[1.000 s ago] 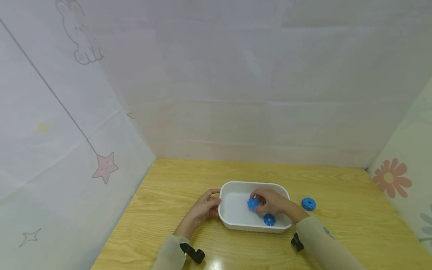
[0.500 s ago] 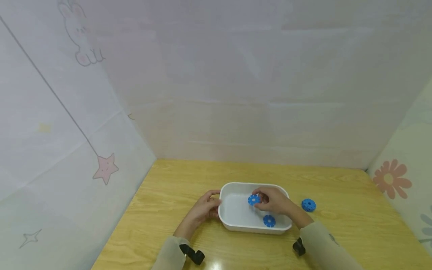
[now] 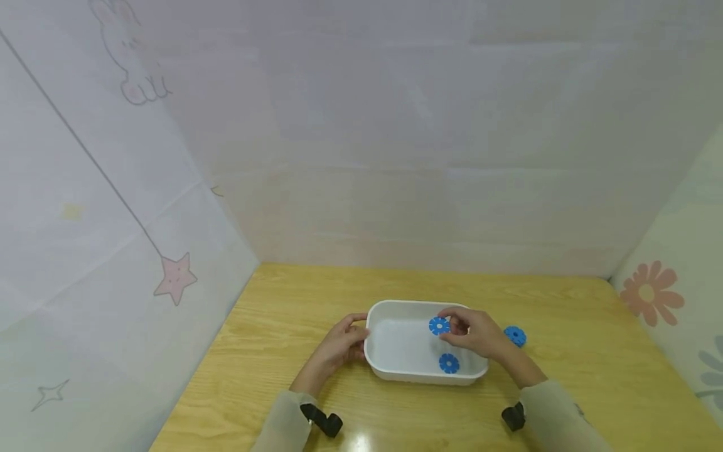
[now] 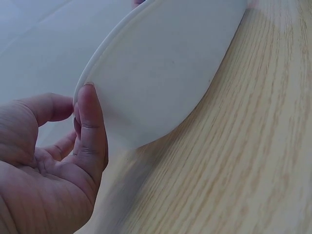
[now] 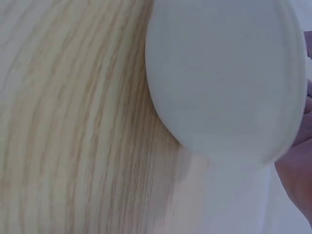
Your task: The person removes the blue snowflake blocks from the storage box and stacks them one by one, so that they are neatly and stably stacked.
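Observation:
A white plastic basin point(image 3: 395, 376) with rounded corners stands on the wooden table. My left hand point(image 3: 339, 348) holds its left end; in the left wrist view the thumb and fingers point(image 4: 90, 122) pinch the rim. Above the basin's right half, my right hand point(image 3: 477, 333) pinches a blue notched disc point(image 3: 439, 326) with a hole in its middle, between thumb and fingertips. Another blue notched disc point(image 3: 449, 363) lies in the basin near the front wall. In the right wrist view the basin's wall point(image 5: 224, 78) hides most of the right hand and its disc.
More blue discs point(image 3: 515, 336), seemingly stacked, lie on the table right of the basin, partly behind the right hand. The wooden table point(image 3: 316, 289) meets pale printed cloth walls point(image 3: 361, 188) at its back and sides.
My right hand has lifted the blue disc from low in the basin and carried it right and slightly back. My left hand has stayed on the basin's left end.

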Motion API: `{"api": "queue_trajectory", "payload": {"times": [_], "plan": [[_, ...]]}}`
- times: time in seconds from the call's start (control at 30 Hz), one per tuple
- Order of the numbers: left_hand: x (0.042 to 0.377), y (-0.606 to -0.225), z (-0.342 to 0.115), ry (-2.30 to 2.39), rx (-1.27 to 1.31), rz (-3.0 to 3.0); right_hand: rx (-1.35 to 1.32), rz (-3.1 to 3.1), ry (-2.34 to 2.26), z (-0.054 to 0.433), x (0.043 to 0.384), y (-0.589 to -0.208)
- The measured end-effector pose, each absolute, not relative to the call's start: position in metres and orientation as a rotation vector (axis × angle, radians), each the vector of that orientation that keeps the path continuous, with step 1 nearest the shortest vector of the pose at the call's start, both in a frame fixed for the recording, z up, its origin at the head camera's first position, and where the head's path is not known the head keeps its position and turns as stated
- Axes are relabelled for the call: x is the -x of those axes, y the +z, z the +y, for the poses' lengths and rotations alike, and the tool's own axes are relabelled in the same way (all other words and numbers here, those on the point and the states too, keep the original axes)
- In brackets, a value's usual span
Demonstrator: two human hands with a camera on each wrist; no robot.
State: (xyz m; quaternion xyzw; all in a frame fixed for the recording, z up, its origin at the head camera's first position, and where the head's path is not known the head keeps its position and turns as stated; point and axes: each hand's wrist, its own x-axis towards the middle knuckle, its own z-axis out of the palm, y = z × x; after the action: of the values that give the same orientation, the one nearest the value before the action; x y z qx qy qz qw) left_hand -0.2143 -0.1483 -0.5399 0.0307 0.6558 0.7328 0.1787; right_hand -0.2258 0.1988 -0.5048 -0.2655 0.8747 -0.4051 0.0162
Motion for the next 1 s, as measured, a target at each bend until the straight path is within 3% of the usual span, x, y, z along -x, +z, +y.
{"api": "queue_trajectory", "payload": {"times": [1.0], "plan": [[0.215,-0.539,-0.149,2.072,-0.100,1.864,0.681,2.866,-1.435,0.278,0.195,-0.505]]}}
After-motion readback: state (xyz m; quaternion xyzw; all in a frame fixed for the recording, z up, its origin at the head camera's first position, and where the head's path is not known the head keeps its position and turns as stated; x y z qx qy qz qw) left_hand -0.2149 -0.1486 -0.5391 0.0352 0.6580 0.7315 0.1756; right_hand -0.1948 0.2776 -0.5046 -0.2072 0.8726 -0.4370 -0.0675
